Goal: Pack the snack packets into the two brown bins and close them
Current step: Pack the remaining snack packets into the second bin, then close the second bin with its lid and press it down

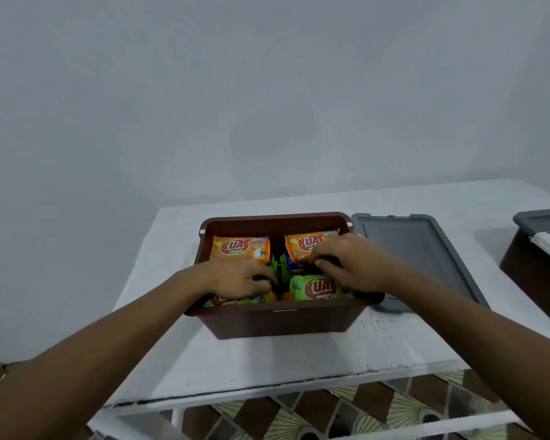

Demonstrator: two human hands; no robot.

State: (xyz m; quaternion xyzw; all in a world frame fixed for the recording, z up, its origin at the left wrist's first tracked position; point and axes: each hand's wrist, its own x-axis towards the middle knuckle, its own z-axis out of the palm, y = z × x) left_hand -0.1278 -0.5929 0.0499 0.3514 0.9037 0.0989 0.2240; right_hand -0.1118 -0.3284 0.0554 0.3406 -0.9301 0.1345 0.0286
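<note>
Your left hand (238,277): fingers curled onto a green KUAT packet (226,301) in the open brown bin (277,312).
Your right hand (346,265): fingers curled round an orange KUAT packet (308,244) at its near edge.
Risk: packets riding high could stop the grey lid (419,249), lying beside, from seating.

Lit softly & evenly, rather dim, w/ a cool grey cast; no glare is seen. A faint dark smudge is noted on the wall (267,138), centre frame. Soft shadow is cast on the table (267,363) below the bin (280,323). Frame edges are bowed by wide-angle distortion; focus slightly soft, yet print on snack packets (240,247) can be read.
</note>
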